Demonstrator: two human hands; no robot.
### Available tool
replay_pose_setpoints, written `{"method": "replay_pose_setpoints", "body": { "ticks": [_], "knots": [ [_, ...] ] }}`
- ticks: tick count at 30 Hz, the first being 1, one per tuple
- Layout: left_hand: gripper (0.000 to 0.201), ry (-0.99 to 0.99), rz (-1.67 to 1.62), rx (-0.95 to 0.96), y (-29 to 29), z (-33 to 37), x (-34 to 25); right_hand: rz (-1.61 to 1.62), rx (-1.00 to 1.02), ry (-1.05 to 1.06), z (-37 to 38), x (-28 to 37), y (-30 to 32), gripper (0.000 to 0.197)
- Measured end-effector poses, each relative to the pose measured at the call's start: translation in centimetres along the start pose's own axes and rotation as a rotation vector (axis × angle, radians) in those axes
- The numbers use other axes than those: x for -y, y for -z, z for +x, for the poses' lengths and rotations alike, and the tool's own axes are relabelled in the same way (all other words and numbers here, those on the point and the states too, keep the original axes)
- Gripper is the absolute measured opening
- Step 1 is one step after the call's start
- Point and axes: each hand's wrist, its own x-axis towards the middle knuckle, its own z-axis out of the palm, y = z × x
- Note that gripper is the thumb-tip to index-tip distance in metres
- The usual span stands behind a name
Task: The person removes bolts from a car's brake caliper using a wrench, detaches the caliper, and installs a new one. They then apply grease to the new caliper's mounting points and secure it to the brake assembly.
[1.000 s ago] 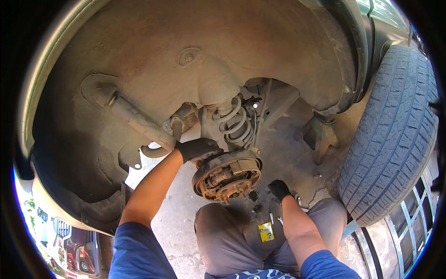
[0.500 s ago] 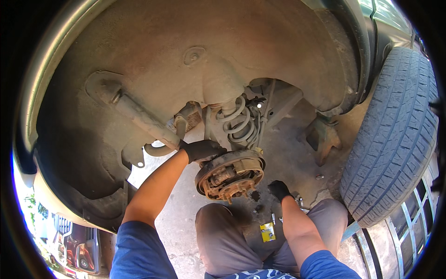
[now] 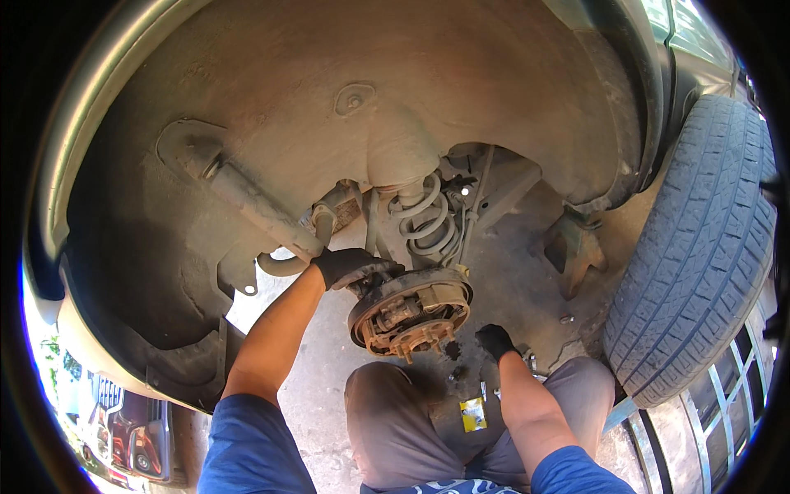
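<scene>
In the head view, the round, rusty metal brake assembly (image 3: 411,311) sits nearer than a coiled steel spring (image 3: 429,224). The gloved left hand (image 3: 355,268) curls at its far-left edge, grip hidden; the right hand (image 3: 495,341), to its right, is part-curled, contents unclear.

Tyre (image 3: 698,247) at right; yellow packet (image 3: 473,416) on floor (image 3: 314,362).

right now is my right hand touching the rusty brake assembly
Apart. The head view shows your gloved right hand to the right of the brake assembly, with a strip of floor visible between them.
</scene>
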Motion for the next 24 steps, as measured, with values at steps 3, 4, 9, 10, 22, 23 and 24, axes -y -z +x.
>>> {"method": "replay_pose_setpoints", "body": {
  "ticks": [3, 4, 9, 10, 22, 23, 24],
  "knots": [
    [0.041, -0.058, -0.163, -0.050, -0.1, -0.3, 1.1, -0.017, 0.031, 0.015, 0.8, -0.5, 0.0, 0.031],
    [0.040, -0.062, -0.212, -0.093, -0.2, -0.2, 1.6, -0.066, 0.039, 0.039, 1.1, -0.1, 0.9, 0.033],
    [0.038, -0.184, -0.536, -0.059, 0.2, 0.4, 3.5, 0.036, -0.436, 0.101, 0.9, 8.9, 13.3, 0.029],
    [0.037, -0.275, -0.627, -0.027, 0.1, 0.3, 3.3, 0.239, -0.605, 0.029, 0.3, 11.9, 16.8, 0.026],
    [0.027, -0.551, -0.730, -0.404, -9.5, -4.6, -5.2, 1.037, -0.277, 0.466, -9.6, 31.1, 29.0, 0.023],
    [0.027, -0.548, -0.740, -0.396, -9.8, -4.6, -5.6, 1.036, -0.285, 0.557, -9.4, 30.8, 29.3, 0.020],
    [0.026, -0.540, -0.749, -0.384, -10.2, -4.6, -6.0, 1.038, -0.306, 0.589, -9.2, 30.4, 29.6, 0.017]
  ]
}}
